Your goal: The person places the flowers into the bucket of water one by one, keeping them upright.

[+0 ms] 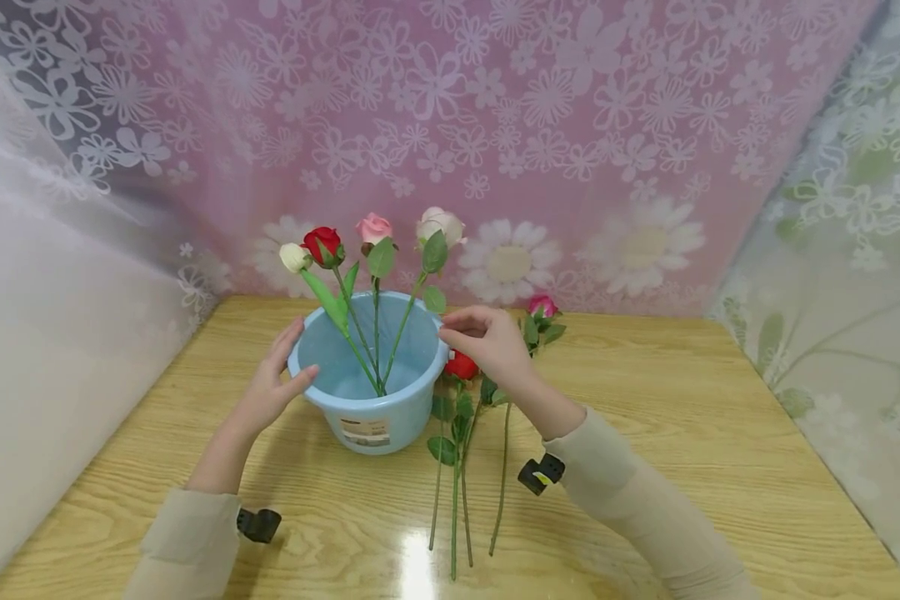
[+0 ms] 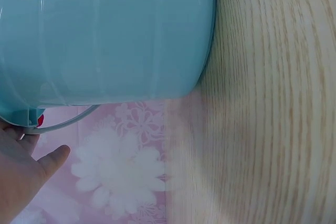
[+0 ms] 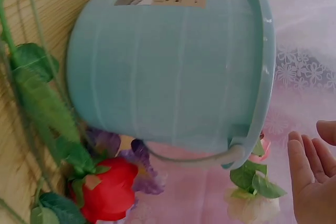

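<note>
We find the left hand (image 1: 265, 398) spread against the left rim of a round light-blue plastic bucket (image 1: 412, 423) on the yellowish wood-grain tabletop (image 1: 660, 417). The right hand (image 1: 497, 348), relaxed, holding nothing, hangs near the right rim. Four long-stemmed white, red and pink flowers (image 1: 376, 229) lean inside.

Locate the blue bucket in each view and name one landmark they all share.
Head: bucket just left of centre, upright, four flowers in it.
Left wrist: bucket fills the upper left, appearing sideways, base toward the right.
Right wrist: bucket large near the middle, appearing sideways, base toward the left.
Shared landmark: the printed label on its wall.
</note>
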Demonstrator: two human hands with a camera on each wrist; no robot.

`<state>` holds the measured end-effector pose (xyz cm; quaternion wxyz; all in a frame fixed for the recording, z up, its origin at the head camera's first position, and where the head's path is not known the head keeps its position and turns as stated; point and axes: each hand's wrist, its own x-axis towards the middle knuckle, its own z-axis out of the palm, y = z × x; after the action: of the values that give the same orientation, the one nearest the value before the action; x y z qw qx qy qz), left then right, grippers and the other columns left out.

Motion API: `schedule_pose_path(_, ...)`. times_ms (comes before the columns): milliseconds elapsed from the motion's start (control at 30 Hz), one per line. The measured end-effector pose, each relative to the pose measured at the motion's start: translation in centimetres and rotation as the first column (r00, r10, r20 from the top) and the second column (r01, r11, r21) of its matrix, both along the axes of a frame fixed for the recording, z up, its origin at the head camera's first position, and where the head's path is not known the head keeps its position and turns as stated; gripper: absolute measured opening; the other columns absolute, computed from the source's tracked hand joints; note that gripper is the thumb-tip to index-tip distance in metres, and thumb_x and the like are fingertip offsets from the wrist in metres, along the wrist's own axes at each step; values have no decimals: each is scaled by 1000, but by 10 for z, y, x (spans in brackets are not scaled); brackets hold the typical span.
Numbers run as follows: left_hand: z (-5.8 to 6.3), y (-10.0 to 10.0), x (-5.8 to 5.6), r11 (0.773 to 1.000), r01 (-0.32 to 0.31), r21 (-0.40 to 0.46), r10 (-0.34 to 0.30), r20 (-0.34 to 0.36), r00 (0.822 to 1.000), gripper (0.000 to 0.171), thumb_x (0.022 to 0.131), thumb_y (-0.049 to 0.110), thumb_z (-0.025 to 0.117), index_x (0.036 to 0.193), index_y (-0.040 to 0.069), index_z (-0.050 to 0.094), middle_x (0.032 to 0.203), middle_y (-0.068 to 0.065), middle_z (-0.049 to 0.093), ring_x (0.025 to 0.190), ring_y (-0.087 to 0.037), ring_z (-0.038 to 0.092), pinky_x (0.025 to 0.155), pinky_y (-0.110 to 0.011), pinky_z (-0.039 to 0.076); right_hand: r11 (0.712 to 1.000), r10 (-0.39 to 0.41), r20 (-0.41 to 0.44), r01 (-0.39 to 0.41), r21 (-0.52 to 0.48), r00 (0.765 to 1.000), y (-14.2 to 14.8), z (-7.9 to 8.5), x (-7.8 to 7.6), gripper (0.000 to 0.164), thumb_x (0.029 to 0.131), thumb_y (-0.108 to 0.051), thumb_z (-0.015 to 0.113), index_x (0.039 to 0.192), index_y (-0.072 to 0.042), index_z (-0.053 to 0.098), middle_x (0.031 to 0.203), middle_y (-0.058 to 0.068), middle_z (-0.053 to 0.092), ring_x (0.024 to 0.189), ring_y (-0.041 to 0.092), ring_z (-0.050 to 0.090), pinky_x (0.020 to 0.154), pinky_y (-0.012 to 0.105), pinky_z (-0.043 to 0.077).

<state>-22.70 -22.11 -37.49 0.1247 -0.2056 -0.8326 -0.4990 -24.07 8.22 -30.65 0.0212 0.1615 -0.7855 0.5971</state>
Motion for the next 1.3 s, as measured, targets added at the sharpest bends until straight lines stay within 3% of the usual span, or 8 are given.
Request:
schedule_pose_path(167, 0, 0, 0, 1000, 2, 5, -2, -1, 1000, 67, 84, 9, 56, 138, -5, 18, 144, -21, 12, 129, -36, 13, 98, -54, 21, 1000, -5, -9, 5, -7, 1000, 15, -7, 3, 24, 80, -11, 65, 98, 4, 64, 93, 12, 65, 84, 19, 61, 74, 31, 49)
schedule_pose_path(467, 1, -1, 0, 1000, 3, 10, -3, 0, 1000, 67, 84, 8, 56, 138, -5, 18, 144, -21, 11, 129, -35, 12, 98, -54, 21, 998, -63, 65, 62, 18, 996, 36, -23, 5, 24, 81, -12, 64, 100, 2, 63, 96, 13, 63, 86, 21, 60, 72, 30, 49)
schedule_pose_path(867, -1, -2, -1, 1000, 10, 9, -10, -3, 1000, 67, 84, 8, 55, 138, -5, 18, 143, -21, 11, 129, -34, 12, 97, -55, 20, 989, -117, 133, 103, 109, 984, 56, -52, 2, 25, 82, -12, 63, 100, 4, 62, 94, 12, 63, 87, 23, 59, 77, 39, 47)
schedule_pose_path(1300, 0, -1, -1, 1000, 5, -5, -5, 5, 1000, 67, 85, 11, 55, 139, -4, 18, 144, -20, 11, 129, -34, 12, 98, -55, 20, 970, -162, 187, 122, 210, 969, 73, -88, -4, 24, 81, -11, 63, 99, 5, 62, 87, 10, 62, 79, 19, 58, 70, 33, 49)
